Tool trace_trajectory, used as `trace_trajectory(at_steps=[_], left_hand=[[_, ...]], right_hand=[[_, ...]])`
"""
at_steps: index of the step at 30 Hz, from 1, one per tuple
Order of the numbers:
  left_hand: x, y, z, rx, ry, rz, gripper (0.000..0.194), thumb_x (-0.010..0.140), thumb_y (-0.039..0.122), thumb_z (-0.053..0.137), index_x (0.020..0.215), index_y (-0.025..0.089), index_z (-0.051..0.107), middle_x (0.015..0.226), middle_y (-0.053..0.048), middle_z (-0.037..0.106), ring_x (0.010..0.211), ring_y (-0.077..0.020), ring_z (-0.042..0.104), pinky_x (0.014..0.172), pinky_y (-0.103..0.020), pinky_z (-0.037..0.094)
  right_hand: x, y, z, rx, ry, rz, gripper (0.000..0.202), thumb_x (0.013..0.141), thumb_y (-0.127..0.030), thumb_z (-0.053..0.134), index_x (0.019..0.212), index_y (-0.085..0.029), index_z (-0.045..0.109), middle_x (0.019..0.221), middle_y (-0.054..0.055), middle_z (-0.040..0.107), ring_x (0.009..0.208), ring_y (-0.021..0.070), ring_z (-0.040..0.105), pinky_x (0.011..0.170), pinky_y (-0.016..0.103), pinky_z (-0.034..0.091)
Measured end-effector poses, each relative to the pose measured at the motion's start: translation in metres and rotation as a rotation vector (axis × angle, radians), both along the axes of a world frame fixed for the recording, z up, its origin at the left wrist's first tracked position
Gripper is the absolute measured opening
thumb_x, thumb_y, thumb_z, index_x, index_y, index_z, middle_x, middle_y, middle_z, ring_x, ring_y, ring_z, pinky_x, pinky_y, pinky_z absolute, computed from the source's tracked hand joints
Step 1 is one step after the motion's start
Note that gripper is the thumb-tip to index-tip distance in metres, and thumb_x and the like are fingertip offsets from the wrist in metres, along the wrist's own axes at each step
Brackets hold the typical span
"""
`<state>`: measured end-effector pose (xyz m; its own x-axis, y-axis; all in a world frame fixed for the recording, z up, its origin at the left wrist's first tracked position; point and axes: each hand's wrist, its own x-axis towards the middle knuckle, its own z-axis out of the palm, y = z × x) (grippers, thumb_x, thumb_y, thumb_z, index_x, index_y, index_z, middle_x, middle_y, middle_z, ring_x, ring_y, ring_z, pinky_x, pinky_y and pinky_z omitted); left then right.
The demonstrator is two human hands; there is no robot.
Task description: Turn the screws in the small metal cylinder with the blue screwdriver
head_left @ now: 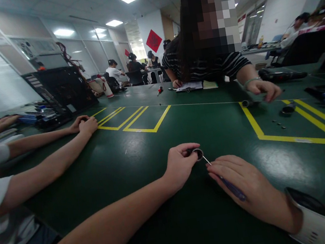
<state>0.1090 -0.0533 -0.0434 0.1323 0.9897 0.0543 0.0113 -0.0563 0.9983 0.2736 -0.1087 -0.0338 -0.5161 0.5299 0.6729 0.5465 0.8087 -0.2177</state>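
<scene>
My left hand [179, 166] is closed on a small dark cylindrical part with a round metal rim [198, 154], its open end turned toward my right hand. In my right hand [243, 183] is a screwdriver with a purple-blue handle [232, 189], gripped by the fingers. Its thin bright shaft [206, 160] points to the part's rim; whether the tip touches inside cannot be made out. Both hands are held over the green table [125, 197], close together. A wristwatch with a pale band [311, 218] is on my right wrist.
Yellow tape outlines [299, 140] mark the table. Inside the right one lie several tiny dark pieces [279, 123] and a dark round part [288, 109]. Across the table a person in a striped top [215, 63] reaches over it. At left are another person's hands [88, 125]. A red-handled screwdriver [160, 90] lies farther back.
</scene>
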Motion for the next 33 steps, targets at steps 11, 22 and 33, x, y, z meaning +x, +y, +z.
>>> trace_trajectory(at_steps=[11, 22, 33], left_hand=[[-0.011, 0.018, 0.0, 0.055, -0.019, -0.013, 0.05, 0.061, -0.003, 0.064, 0.107, 0.013, 0.059, 0.094, -0.007, 0.067, 0.086, -0.0152, 0.064, 0.086, -0.033, 0.051], [-0.022, 0.022, 0.003, 0.527, 0.573, -0.044, 0.029, 0.065, 0.023, 0.073, 0.092, 0.018, 0.064, 0.095, -0.006, 0.06, 0.087, -0.0197, 0.056, 0.075, -0.032, 0.046], [-0.018, 0.026, -0.002, 0.398, 0.452, -0.219, 0.031, 0.068, 0.022, 0.068, 0.091, 0.016, 0.048, 0.082, 0.0, 0.055, 0.074, -0.0128, 0.052, 0.066, -0.024, 0.041]], right_hand=[[0.002, 0.001, -0.002, -0.06, 0.067, -0.017, 0.023, 0.083, -0.015, 0.049, 0.104, -0.019, 0.06, 0.093, 0.009, 0.068, 0.088, 0.022, 0.063, 0.076, 0.041, 0.054], [0.007, -0.002, -0.004, -0.073, 0.114, 0.052, 0.028, 0.085, -0.013, 0.047, 0.112, -0.018, 0.053, 0.1, 0.009, 0.063, 0.096, 0.021, 0.057, 0.081, 0.04, 0.05], [0.007, -0.003, -0.006, -0.242, 0.247, 0.056, 0.016, 0.081, -0.01, 0.047, 0.092, -0.021, 0.048, 0.093, 0.006, 0.058, 0.088, 0.0181, 0.056, 0.074, 0.035, 0.05]])
